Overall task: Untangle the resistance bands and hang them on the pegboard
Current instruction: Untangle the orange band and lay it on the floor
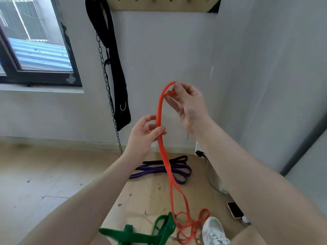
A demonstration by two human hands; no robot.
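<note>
1. Two hands are up in front of the wall, both on the orange band (160, 110): my right hand (190, 106) pinches its top loop between thumb and fingertips, and my left hand (144, 134) grips the doubled strands lower down, fingers curled round them.
2. From the left hand the orange band hangs down to the floor (44, 174), where its loose coils lie beside a white shoe (215, 230) near the bottom edge of the view.
3. A green band (141, 234) lies on the floor at the bottom edge, touching the orange coils.
4. A purple band (177, 171) and a black band (168, 160) lie folded on the floor against the base of the wall, behind the hanging orange strands.
5. Overhead, the wooden pegboard (159, 4) runs along the top edge; a black strap (113, 64) and a chain (106, 80) hang from its left end.
6. Bare wall lies open between the pegboard's lower edge and my hands.
7. A phone (235, 210) lies on the floor at the right.
</note>
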